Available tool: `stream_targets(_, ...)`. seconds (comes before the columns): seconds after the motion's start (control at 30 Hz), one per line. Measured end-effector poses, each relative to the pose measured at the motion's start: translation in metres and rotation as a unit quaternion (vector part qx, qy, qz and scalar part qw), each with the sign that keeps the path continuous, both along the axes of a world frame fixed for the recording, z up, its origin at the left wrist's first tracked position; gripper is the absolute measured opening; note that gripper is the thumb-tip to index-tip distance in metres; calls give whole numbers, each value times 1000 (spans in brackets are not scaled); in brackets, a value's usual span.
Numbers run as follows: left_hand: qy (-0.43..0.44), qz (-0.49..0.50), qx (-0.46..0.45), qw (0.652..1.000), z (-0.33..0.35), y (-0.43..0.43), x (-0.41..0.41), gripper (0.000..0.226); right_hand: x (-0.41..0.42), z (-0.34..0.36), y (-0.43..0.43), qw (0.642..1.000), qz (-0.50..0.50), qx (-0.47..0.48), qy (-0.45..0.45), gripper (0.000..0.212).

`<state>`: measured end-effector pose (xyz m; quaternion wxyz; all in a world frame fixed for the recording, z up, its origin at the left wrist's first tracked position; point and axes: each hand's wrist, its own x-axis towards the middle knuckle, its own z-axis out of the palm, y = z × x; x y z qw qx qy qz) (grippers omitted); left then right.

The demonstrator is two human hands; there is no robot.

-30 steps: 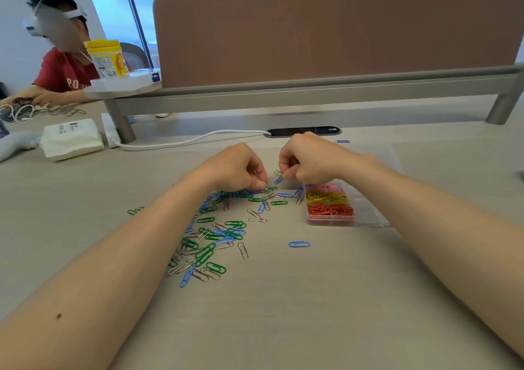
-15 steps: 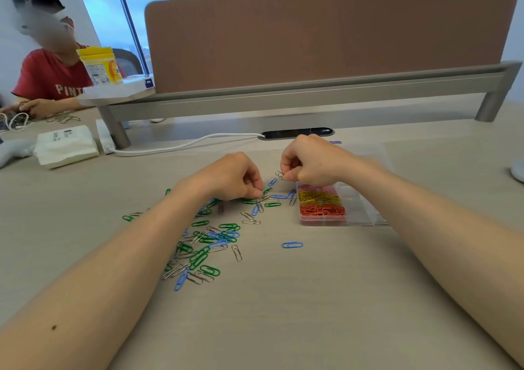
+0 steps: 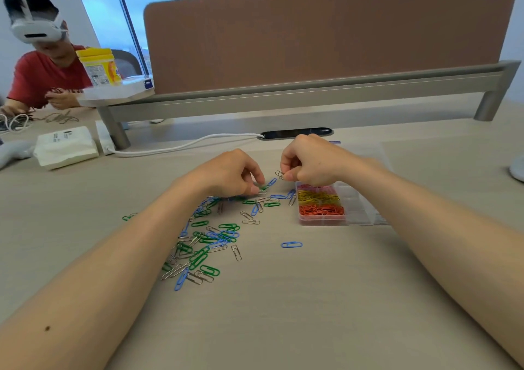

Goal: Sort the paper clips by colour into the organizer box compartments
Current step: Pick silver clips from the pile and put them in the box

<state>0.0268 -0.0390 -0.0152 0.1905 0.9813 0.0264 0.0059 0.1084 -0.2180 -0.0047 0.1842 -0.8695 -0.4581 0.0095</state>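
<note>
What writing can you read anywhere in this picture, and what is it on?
No text here can be read for certain.
yellow jar: printed label, too blurred to read.
white packet: a few dark printed marks, too small to read.
blue tag on the white box beside the jar: too small to read.

Loose mixed clips (image 3: 200, 256); clear organizer box (image 3: 358, 208) alongside
</note>
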Motion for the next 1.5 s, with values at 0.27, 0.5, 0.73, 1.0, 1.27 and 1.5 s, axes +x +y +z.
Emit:
stream_targets(0.27, 9, -26, 34, 999, 0, -2, -2, 16, -3, 1, 0, 1000, 4, -6, -5, 10)
stream_targets(0.5, -37, 2, 3, 999, 1, -1, -1, 12, -2, 2, 0, 1000, 4, -4, 1, 12)
stream_targets(0.73, 18, -7, -11, 1000, 3, -7, -4, 7, -2, 2, -1, 1000, 6, -6, 8, 12)
stream_targets(1.0, 44, -3, 61, 997, -1, -17, -3, 2, -3, 2, -1, 1000, 4, -9, 13, 9)
stream_targets(1.27, -31, -27, 17, 999, 2, -18, -3, 9, -1, 4, -5, 1000, 3, 2, 17, 13)
stream_targets(1.5, -45, -68, 30, 996, -9, -24, 2, 6, 2, 6, -6, 1000, 0, 2, 19, 12)
